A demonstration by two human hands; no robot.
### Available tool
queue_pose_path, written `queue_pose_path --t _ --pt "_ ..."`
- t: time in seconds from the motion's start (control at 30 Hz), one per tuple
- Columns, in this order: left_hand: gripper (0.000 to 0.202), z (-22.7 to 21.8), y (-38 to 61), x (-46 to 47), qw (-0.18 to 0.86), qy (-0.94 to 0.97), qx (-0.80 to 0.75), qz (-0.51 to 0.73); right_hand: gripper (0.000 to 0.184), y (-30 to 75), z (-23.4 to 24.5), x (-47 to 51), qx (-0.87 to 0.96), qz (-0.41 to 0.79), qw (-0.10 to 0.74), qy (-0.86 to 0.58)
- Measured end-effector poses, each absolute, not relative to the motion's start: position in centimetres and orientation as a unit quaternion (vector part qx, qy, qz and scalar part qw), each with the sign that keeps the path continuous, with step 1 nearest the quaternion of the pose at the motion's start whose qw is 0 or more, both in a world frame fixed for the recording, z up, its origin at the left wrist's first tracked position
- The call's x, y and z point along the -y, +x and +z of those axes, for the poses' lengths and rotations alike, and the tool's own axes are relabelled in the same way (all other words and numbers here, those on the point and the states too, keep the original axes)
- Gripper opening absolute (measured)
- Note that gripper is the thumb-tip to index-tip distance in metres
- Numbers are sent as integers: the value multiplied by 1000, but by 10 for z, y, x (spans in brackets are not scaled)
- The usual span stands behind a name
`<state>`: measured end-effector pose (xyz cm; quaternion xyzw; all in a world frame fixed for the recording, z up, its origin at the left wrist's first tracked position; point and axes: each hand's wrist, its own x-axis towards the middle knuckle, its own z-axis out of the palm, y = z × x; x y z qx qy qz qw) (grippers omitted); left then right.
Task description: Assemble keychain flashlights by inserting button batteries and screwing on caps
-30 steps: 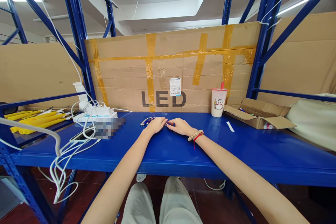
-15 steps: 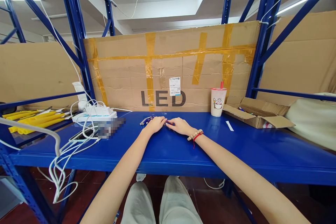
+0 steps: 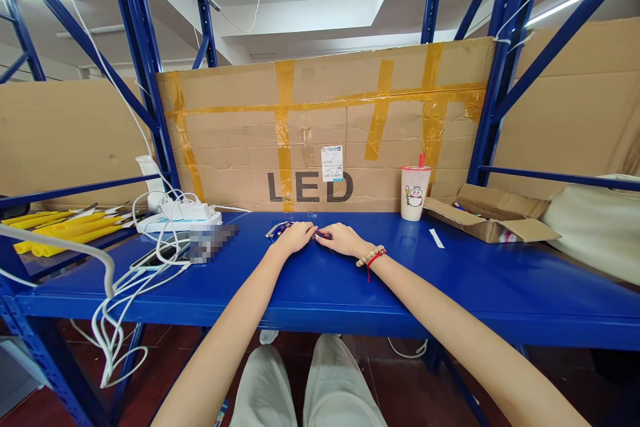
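Observation:
My left hand (image 3: 299, 236) rests low over the blue tabletop, its fingers curled around a small bunch of slim dark-blue pens (image 3: 277, 231) with silvery ends. Those ends stick out to the left of the hand, and the rest is hidden under it. Close by on the right, my right hand (image 3: 342, 240) pinches a dark pen-like piece (image 3: 324, 235) between thumb and fingers. The fingertips of both hands nearly meet, and what lies between them is too small to make out. A beaded bracelet and a red cord circle my right wrist.
Behind the blue tabletop (image 3: 310, 293) stands a large taped cardboard sheet (image 3: 235, 147). A cup with a red straw (image 3: 414, 193), a white strip (image 3: 437, 238) and an open carton (image 3: 493, 217) are to the right. Tangled white cables (image 3: 163, 240) and yellow-handled tools (image 3: 75, 232) lie left.
Both hands stay in place, with hardly any finger movement visible. The whole view has shifted very slightly.

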<state>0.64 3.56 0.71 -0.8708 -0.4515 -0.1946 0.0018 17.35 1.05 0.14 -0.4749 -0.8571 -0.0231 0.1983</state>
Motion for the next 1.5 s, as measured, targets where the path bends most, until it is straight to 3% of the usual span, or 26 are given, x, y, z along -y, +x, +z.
queue_pose_path --t 1.5 --pt "35 6 5 -40 1 -877 443 -187 29 173 3 -8 855 -20 191 -482"
